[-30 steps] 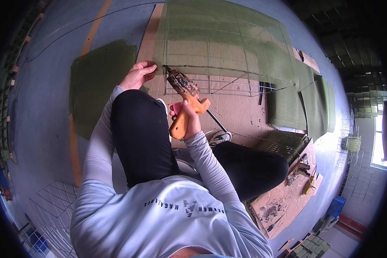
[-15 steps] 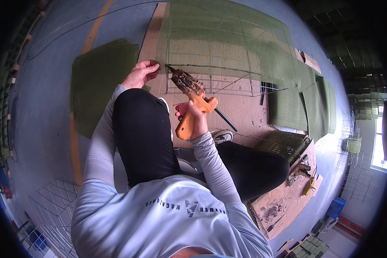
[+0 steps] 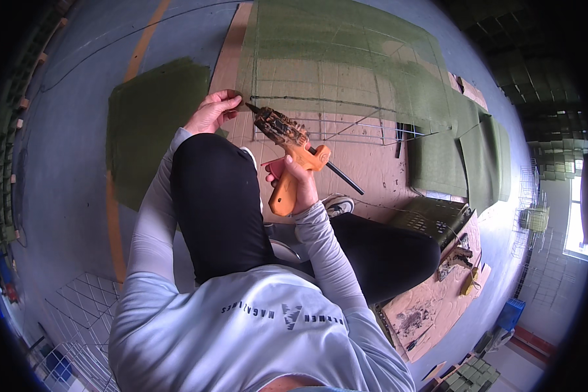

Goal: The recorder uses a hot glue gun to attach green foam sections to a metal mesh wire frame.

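My right hand (image 3: pixel 302 185) is wrapped round the orange handle of a hot glue gun (image 3: pixel 299 155). Its front is blackened and crusted, and a dark glue stick pokes out at the back. The nozzle points up and left, its tip close to my left fingertips. With thumb and forefinger, my left hand (image 3: pixel 214 111) pinches the left edge of a thin green mesh sheet (image 3: pixel 346 39). The sheet lies over a wire grid frame (image 3: pixel 353 129), whose near part sticks out bare. A dark line runs along one wire near the nozzle.
Brown cardboard (image 3: pixel 366 173) lies under the work. Another green sheet (image 3: pixel 157 117) rests on the floor at left, with more green pieces (image 3: pixel 483 153) at right. Beside my right knee are a green perforated crate (image 3: pixel 431 219) and a stained board (image 3: pixel 418 320). Wire grids (image 3: pixel 88 313) stand lower left.
The glue gun has shifted slightly left, its nozzle moving from the frame's corner toward my left fingertips. My left hand has barely moved.
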`<state>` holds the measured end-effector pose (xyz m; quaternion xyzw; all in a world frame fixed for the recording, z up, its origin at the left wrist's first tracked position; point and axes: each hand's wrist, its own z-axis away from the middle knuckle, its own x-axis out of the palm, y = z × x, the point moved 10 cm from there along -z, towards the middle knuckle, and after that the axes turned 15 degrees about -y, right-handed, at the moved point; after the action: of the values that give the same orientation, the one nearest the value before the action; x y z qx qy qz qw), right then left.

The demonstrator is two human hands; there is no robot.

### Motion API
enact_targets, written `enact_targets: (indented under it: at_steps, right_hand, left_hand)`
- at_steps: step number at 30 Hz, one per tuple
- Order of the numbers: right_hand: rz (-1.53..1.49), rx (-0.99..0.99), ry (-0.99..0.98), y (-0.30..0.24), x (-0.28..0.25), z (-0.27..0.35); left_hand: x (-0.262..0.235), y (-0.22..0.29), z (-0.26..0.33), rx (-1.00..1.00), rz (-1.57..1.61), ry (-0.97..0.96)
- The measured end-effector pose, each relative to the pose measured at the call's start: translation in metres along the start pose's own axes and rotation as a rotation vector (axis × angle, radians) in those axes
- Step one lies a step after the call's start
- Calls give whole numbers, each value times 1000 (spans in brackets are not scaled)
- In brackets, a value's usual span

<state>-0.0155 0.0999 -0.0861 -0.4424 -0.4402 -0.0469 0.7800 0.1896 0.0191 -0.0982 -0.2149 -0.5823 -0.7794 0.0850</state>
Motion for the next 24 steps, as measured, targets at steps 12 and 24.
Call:
enact_targets:
  at_steps: [12, 24]
  right_hand:
    - [-28, 62, 7, 10, -12, 2]
    - [6, 41, 18, -10, -6, -6]
  left_hand:
    - [-5, 0, 0, -11, -6, 20]
    - [-8, -2, -1, -9, -71, 23]
